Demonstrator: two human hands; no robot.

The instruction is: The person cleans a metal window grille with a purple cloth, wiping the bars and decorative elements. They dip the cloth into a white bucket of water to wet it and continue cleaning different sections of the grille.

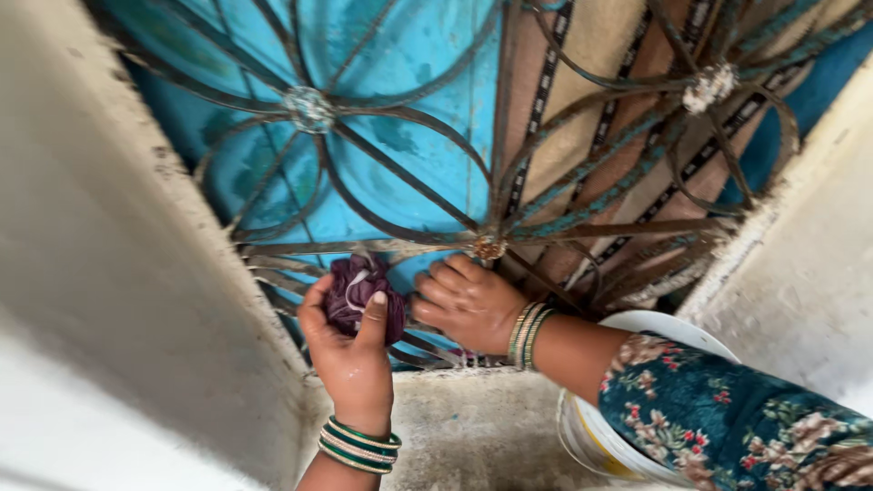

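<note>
My left hand (350,359) is closed around a wadded dark purple cloth (362,293), pressing it against the lower bars of a curved metal window grille (400,177). My right hand (468,305) rests beside it with fingers bent on the same lower bars, touching the grille and holding nothing that I can see. Both wrists wear green and gold bangles. The right arm has a dark floral sleeve.
Behind the grille is a blue painted shutter (409,73) on the left and a tan striped curtain (600,100) on the right. A white bucket (591,436) stands on the grey concrete sill (473,427). Pale walls flank the window recess.
</note>
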